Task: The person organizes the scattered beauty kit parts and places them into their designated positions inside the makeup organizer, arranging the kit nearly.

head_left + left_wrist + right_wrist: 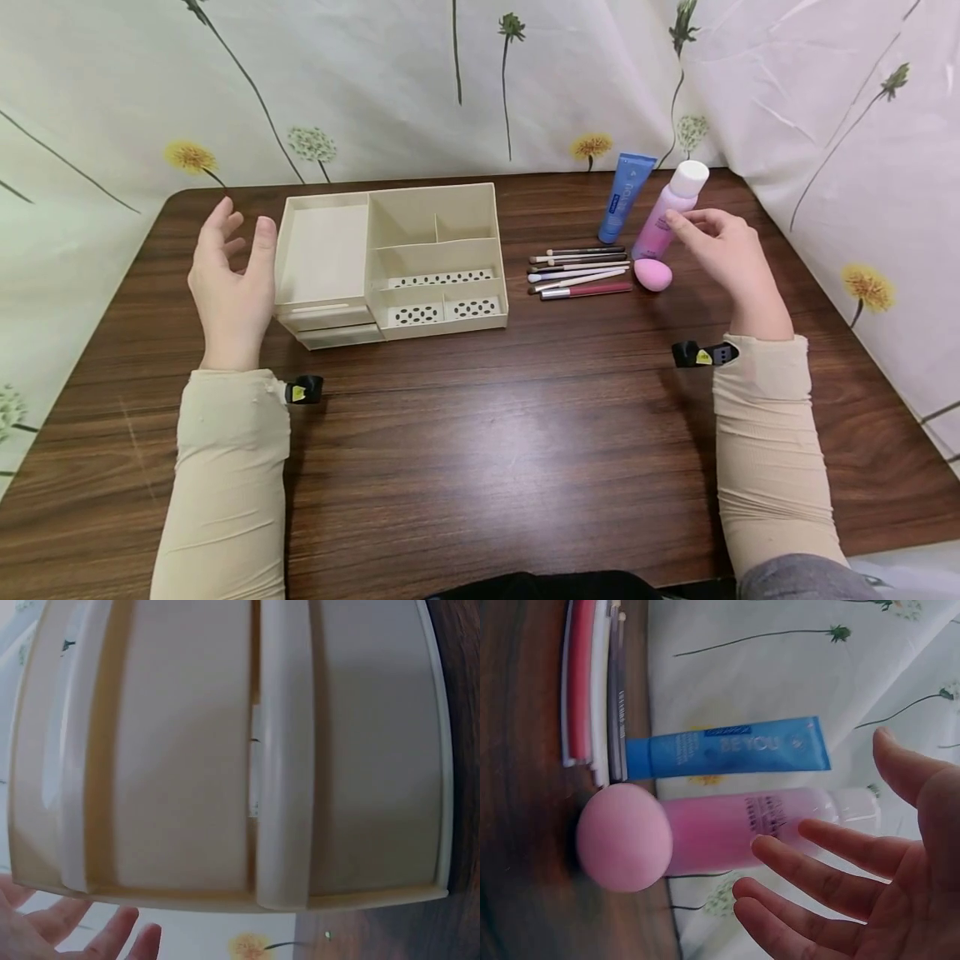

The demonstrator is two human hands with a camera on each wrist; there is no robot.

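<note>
My left hand (232,283), fingers parted and thumb up, hovers beside the left end of a cream desktop organizer (330,250). In the left wrist view its fingertips show at the edge of the organizer's drawer fronts (180,765). On the other side, my right hand (731,250) is held at a pink bottle (660,221) with a white cap; the right wrist view shows its fingers loosely extended and the thumb apart, gripping nothing. A pink egg-shaped makeup sponge (653,275) sits in front of the bottle. The blue squeeze tube (626,198) stands upright on its cap left of the bottle.
Several makeup brushes (581,272) lie side by side between organizer and sponge. The organizer's right half has open compartments, some with dotted liners (416,315). A white flower-print cloth (405,92) hangs behind the dark wooden table (487,467).
</note>
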